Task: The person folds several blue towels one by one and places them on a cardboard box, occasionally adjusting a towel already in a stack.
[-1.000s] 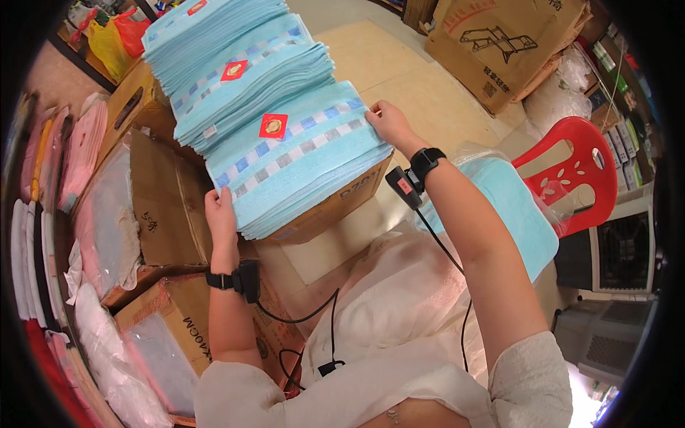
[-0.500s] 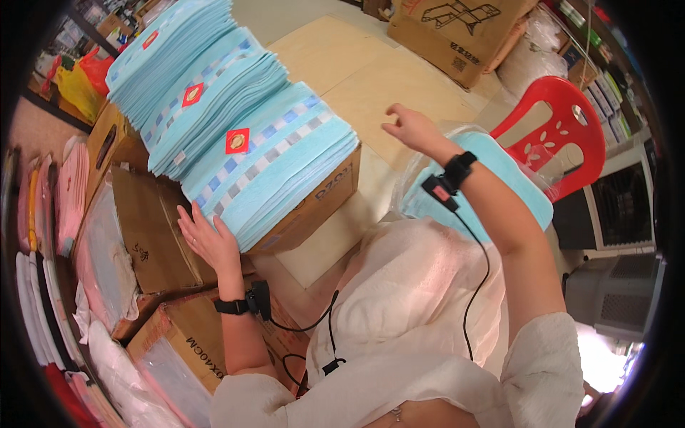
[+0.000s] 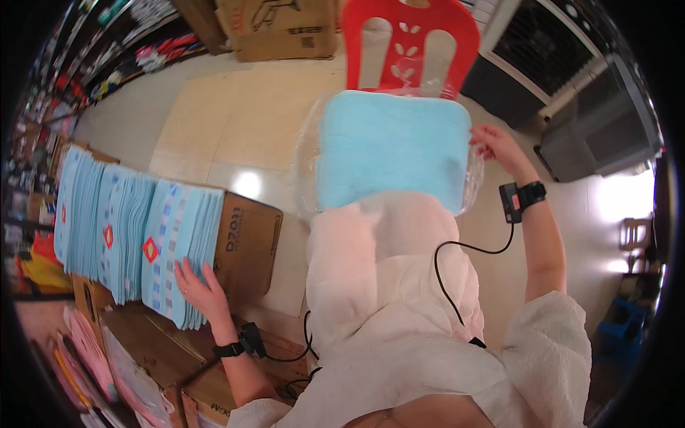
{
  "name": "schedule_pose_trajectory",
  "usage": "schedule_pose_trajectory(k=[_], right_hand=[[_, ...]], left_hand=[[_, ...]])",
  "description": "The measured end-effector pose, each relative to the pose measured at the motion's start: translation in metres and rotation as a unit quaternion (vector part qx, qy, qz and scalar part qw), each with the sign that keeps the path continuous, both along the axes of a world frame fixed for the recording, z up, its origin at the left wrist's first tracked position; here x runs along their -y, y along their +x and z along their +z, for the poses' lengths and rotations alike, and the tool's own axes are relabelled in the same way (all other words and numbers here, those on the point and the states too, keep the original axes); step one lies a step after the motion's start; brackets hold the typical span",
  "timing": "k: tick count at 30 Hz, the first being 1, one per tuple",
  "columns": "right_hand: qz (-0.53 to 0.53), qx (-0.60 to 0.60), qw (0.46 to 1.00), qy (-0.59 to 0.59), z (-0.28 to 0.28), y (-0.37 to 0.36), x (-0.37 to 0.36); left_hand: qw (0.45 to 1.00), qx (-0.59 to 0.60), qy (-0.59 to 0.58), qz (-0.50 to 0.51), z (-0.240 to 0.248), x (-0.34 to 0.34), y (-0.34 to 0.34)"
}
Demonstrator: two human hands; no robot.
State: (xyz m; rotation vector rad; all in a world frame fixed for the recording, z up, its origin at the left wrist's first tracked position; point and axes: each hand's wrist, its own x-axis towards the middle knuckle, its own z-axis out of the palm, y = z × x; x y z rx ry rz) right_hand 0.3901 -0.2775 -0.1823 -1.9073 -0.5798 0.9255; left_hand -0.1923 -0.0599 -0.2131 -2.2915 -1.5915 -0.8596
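At the left, three stacks of light blue folded towels [image 3: 187,235] with checked bands and red labels lean side by side. My left hand [image 3: 203,289] lies against the edge of the nearest stack, fingers spread, gripping nothing. Beyond my knees, a plain light blue cloth pile [image 3: 392,146], apparently towels, rests on a red plastic chair [image 3: 410,50], with clear plastic wrap [image 3: 305,164] around its sides. My right hand [image 3: 497,146] is at the pile's right edge. Its fingers are loosely bent and apart, the fingertips at or very close to the edge.
A cardboard box [image 3: 248,242] stands beside and under the towel stacks, with more boxes [image 3: 153,339] nearer me. Another carton [image 3: 278,32] stands at the back. A grey appliance [image 3: 599,121] is at the right. Black cables [image 3: 442,274] run from my wrist straps.
The view has swung right, so the towel stacks now appear farther left and the chair is ahead. My right hand has gone from above the pile's left side to its right edge.
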Motion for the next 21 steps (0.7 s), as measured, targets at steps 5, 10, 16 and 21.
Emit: schedule_pose_trajectory(k=[5, 10, 16, 21], right_hand=[[-0.071, -0.118, 0.986, -0.094, -0.118, -0.011, 0.106], [-0.074, -0.219, 0.967, -0.106, -0.192, -0.039, 0.118], [-0.126, -0.245, 0.96, -0.056, -0.206, -0.043, 0.105], [-0.152, -0.26, 0.951, -0.071, -0.214, -0.02, 0.109]], left_hand=[[0.891, 0.058, -0.345, -0.289, -0.039, -0.015, 0.118], [0.713, 0.037, -0.667, -0.214, -0.086, -0.033, 0.199], [0.625, 0.133, -0.767, -0.066, -0.146, -0.04, 0.257], [0.61, 0.197, -0.768, 0.014, -0.181, -0.045, 0.254]])
